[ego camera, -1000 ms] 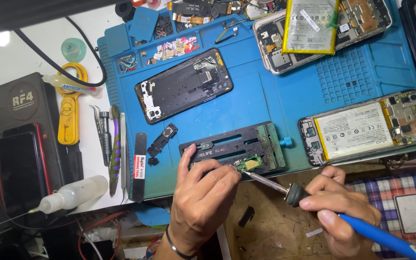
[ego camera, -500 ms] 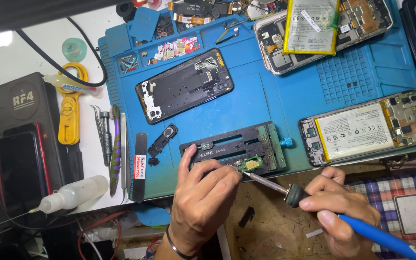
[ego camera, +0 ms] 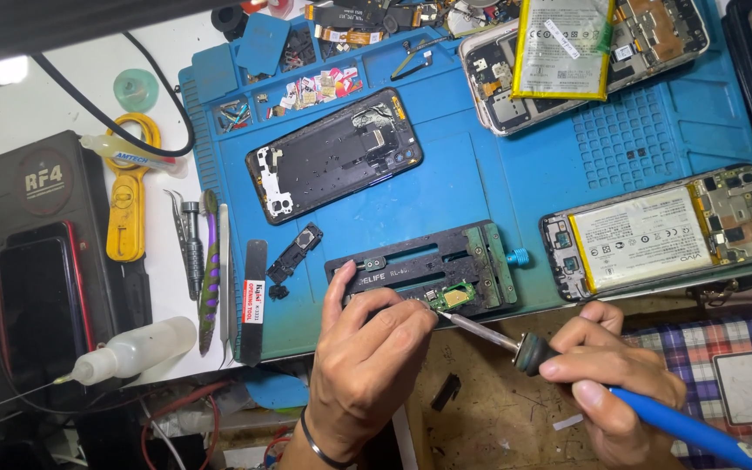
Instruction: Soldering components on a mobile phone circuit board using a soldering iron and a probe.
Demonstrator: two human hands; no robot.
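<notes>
My right hand (ego camera: 609, 372) grips a soldering iron (ego camera: 646, 407) with a blue handle, its metal tip reaching left to a small green circuit board (ego camera: 454, 297). That board is clamped in a black board holder (ego camera: 428, 268) on the blue work mat (ego camera: 498, 174). My left hand (ego camera: 365, 357) rests on the holder's near edge with fingertips pinched beside the board; what they pinch is too small to see. A bracelet is on the left wrist.
An empty black phone frame (ego camera: 332, 157) lies mid-mat. Opened phones with batteries lie at the right (ego camera: 663, 231) and top (ego camera: 580, 52). Tweezers and pry tools (ego camera: 211, 270), a squeeze bottle (ego camera: 132, 348) and yellow-handled scissors (ego camera: 128, 204) sit left. A plaid cloth (ego camera: 724, 357) is at lower right.
</notes>
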